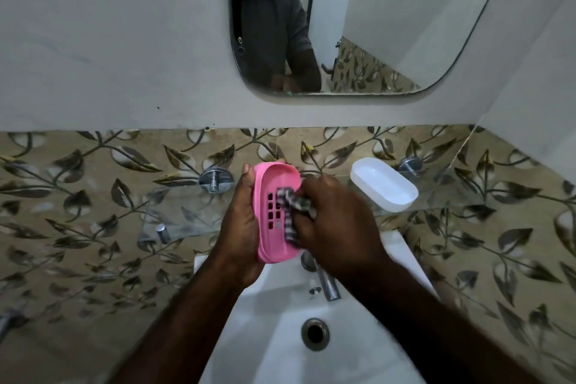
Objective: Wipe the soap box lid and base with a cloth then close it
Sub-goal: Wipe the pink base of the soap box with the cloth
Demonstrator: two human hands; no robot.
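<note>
Pink oval plastic soap box base (274,196) is held above the white ceramic basin (280,352), left hand (240,227) clasping its long rim; right hand (336,221) pinches a checked cloth (291,212) inside it; it looks light, stiff, probably slippery, so rim grips suit; white plastic lid (383,184) lies beyond the basin
</note>
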